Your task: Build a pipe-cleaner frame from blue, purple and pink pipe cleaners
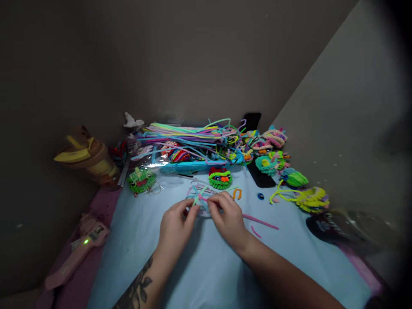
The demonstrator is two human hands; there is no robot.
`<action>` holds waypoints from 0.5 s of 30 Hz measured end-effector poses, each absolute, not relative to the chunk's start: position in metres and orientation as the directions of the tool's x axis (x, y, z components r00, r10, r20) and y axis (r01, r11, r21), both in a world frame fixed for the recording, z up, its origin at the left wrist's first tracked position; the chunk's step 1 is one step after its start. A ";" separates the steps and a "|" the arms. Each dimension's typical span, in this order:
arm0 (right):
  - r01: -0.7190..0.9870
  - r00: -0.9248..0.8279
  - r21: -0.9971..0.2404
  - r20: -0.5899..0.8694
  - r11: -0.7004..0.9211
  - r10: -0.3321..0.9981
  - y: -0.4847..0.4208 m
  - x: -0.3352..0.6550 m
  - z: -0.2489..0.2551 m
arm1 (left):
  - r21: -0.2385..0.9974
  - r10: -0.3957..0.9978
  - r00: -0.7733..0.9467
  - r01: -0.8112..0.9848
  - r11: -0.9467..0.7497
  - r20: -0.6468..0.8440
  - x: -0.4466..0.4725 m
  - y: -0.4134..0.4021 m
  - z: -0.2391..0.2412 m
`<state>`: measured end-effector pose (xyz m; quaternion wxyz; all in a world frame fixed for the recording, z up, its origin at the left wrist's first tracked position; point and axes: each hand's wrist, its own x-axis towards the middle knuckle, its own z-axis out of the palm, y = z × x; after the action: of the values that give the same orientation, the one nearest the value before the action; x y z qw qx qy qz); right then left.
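Observation:
My left hand [175,225] and my right hand [227,216] meet over a small bundle of pale blue and pink pipe cleaners [200,198] lying on the light blue sheet [206,266]. The fingers of both hands pinch the bundle from either side. A loose pink pipe cleaner [260,222] lies just right of my right hand, and an orange curl [237,193] sits above it.
A heap of coloured pipe cleaners [183,135] lies at the back. Finished fuzzy figures stand around: green ones [141,179] [220,178] and several at right [273,148] [310,199]. A pink glue gun [77,251] lies at left, a brown bottle [88,156] behind it.

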<state>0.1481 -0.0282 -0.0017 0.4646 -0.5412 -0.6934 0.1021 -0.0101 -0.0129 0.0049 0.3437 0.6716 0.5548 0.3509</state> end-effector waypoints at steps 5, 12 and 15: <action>0.668 -0.055 -0.582 0.582 0.464 0.811 -0.031 0.144 -0.004 | 0.940 0.997 0.075 0.341 -0.008 -0.019 -0.009 -0.009 0.005; 0.689 -0.056 -0.557 0.597 0.464 0.800 -0.027 0.150 -0.005 | 0.870 0.969 0.194 0.439 -0.227 0.155 -0.021 -0.003 -0.001; 0.647 -0.072 -0.596 0.573 0.475 0.817 -0.025 0.155 -0.005 | 0.774 0.926 0.286 0.518 -0.365 0.245 -0.026 -0.002 -0.004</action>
<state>0.1554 -0.0246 -0.0046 0.4584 -0.5038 -0.7263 0.0926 -0.0257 -0.0023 -0.0039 0.2901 0.7475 0.4832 0.3516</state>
